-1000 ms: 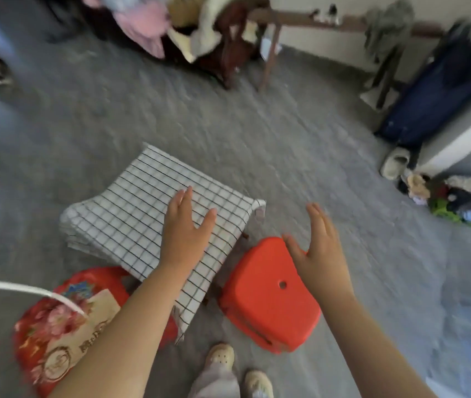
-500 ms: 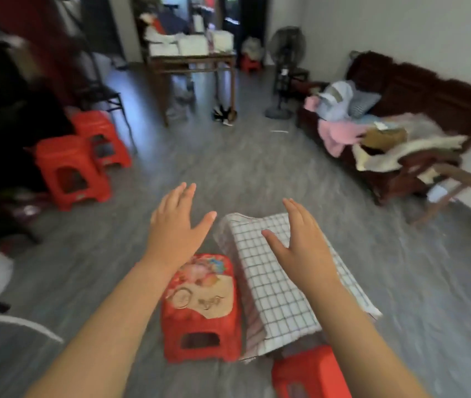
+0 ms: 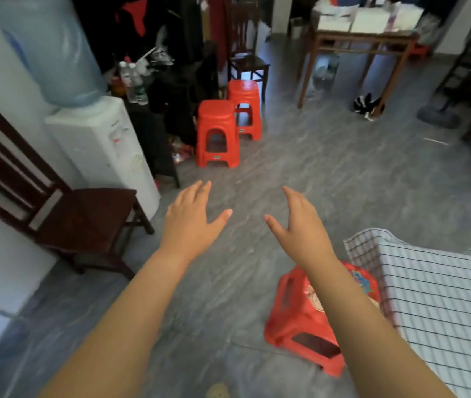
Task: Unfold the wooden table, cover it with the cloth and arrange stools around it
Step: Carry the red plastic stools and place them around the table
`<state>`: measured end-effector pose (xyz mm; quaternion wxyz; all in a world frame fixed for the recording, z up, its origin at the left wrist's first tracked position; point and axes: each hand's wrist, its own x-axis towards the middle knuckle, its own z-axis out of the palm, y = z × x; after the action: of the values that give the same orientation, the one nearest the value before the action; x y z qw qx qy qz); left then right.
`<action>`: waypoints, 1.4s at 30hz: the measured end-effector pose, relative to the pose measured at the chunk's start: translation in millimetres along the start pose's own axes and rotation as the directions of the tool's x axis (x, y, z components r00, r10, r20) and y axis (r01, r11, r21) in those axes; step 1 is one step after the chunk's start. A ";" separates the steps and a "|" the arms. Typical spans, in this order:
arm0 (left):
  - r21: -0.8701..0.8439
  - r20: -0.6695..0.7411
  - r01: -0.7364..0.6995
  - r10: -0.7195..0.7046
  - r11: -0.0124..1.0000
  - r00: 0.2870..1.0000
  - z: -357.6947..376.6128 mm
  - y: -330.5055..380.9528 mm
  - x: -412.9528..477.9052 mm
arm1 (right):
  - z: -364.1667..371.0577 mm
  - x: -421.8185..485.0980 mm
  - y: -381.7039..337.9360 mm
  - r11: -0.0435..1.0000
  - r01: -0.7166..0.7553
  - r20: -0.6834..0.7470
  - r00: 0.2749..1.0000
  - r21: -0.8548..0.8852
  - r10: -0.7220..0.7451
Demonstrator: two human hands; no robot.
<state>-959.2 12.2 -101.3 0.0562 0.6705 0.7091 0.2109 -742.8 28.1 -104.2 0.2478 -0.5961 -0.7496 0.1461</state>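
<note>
My left hand point(image 3: 191, 222) & right hand point(image 3: 300, 228) both spread empty, white checked-cloth bench point(image 3: 435, 297) lower right w/ 1 low red plastic stool point(image 3: 291, 326) beside it, so I'd fetch the nearer tall red plastic stool point(image 3: 218, 133) ahead, gripping its seat rim.

Nothing legible anywhere. Small mark on the white water dispenser point(image 3: 102, 145), perhaps a brand, too blurred to read. Printed top of the low red stool point(image 3: 297, 317) and labels on the bottles point(image 3: 134, 86) equally unreadable.
</note>
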 end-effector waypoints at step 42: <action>-0.043 0.266 0.315 -0.293 0.948 0.918 158.4 -300.2 747.2 | 275.6 790.3 22.8 0.987 -0.159 0.279 0.947 -0.034 0.162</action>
<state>-1250.8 772.3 -205.3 0.2078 0.5707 0.7818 0.1411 -1005.9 818.3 -190.1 0.1230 -0.6297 -0.7270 0.2447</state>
